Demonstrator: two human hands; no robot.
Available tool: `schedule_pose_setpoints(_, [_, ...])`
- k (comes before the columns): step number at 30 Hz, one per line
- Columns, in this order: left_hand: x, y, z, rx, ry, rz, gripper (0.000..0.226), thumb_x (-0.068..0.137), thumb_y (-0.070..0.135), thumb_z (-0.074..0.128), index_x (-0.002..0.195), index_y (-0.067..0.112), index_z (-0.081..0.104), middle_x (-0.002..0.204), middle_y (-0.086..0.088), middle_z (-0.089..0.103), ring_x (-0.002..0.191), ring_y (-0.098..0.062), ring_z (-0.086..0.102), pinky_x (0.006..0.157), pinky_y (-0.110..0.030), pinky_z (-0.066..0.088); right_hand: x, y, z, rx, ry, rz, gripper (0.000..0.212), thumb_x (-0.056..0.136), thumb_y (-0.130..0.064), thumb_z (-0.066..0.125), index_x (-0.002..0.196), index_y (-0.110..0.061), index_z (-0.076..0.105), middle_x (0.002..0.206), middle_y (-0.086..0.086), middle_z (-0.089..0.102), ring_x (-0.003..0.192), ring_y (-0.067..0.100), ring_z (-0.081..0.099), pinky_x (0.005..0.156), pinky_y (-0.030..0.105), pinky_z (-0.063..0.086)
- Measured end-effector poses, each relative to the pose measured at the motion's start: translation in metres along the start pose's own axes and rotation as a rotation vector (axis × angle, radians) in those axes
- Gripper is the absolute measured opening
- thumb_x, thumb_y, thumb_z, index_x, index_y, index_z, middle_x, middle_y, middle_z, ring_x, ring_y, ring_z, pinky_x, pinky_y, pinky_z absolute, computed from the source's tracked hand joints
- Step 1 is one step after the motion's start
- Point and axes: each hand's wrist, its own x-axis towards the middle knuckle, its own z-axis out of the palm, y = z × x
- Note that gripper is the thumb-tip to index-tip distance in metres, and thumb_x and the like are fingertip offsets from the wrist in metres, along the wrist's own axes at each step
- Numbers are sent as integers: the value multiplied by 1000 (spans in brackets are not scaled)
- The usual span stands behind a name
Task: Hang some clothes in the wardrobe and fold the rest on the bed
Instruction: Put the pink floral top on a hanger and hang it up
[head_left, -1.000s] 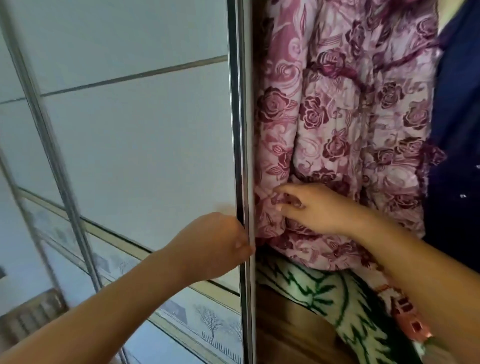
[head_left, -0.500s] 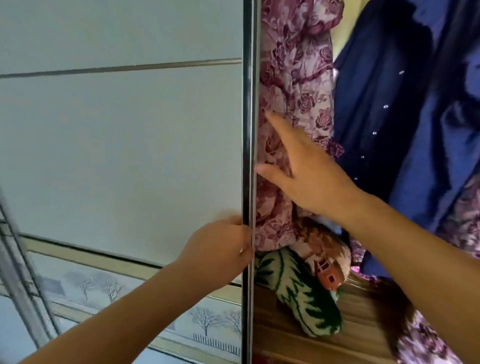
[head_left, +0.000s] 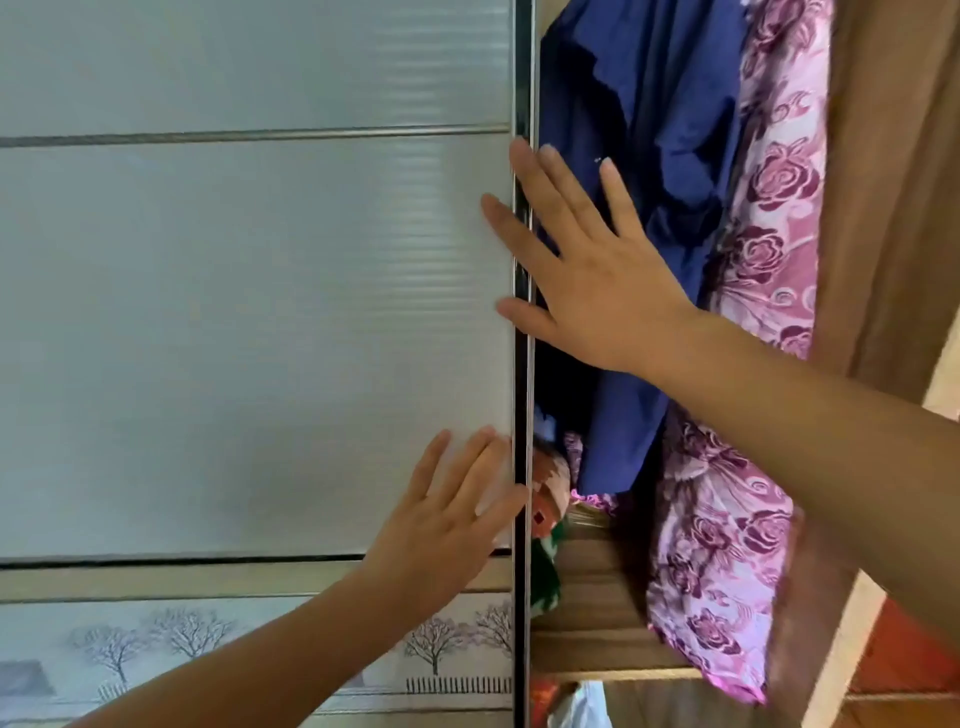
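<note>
Sliding door (head_left: 260, 338) is taking up the whole left side, with the wardrobe opening sitting to its right. Left hand (head_left: 447, 525) is lying flat on the door low down, just beside its edge (head_left: 522, 364). Right hand (head_left: 587, 270) is sitting higher, overlapping that edge, in front of the shirt (head_left: 649, 130). Robe (head_left: 769, 208) is hanging right of the shirt, dropping in front of the shelf (head_left: 597, 623). A bundle (head_left: 548, 499) is lying on the shelf, partly behind the door edge.

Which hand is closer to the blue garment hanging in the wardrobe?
Right. The right hand overlaps the blue garment, fingers crossing the door edge; the left hand lies flat on the door, lower and left.
</note>
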Motion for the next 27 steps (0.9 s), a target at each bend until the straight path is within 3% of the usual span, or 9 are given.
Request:
schedule_pose_setpoints(5, [32, 17, 22, 53, 61, 167, 110, 75, 48, 78, 161, 23, 14, 166, -22, 5, 154, -39, 6, 121, -61, 11, -35, 38, -4, -25, -73, 66, 77, 101, -51, 41, 162, -14, 11, 168, 20, 0, 156, 34, 0, 121, 64, 8])
schedule_pose_setpoints(8, [57, 37, 29, 44, 108, 208, 117, 71, 59, 78, 162, 24, 12, 167, -21, 5, 155, -37, 7, 122, -58, 8, -56, 64, -11, -67, -119, 84, 77, 102, -51, 39, 162, -13, 9, 167, 21, -2, 156, 36, 0, 120, 65, 7])
schedule_pose_setpoints(16, [118, 96, 35, 90, 213, 293, 108, 82, 63, 65, 162, 18, 7, 166, -23, 0, 154, -38, 2, 123, -57, 6, -104, 128, -32, -328, -310, 96, 91, 99, -70, 26, 161, -12, -5, 166, 23, -14, 155, 35, -10, 118, 70, 1])
schedule_pose_setpoints(24, [158, 138, 33, 57, 268, 329, 95, 91, 54, 58, 161, 14, 7, 166, -25, -3, 154, -41, -1, 123, -58, 14, -132, 160, -42, -468, -389, 146, 91, 98, -69, 21, 161, -10, -7, 165, 25, -16, 154, 37, -14, 117, 71, 1])
schedule_pose_setpoints(27, [169, 147, 33, 67, 290, 335, 93, 92, 53, 55, 161, 14, 6, 165, -26, -5, 154, -42, -3, 124, -58, 7, -138, 167, -46, -520, -406, 148, 90, 99, -68, 19, 160, -8, -7, 165, 26, -15, 154, 38, -14, 117, 71, 1])
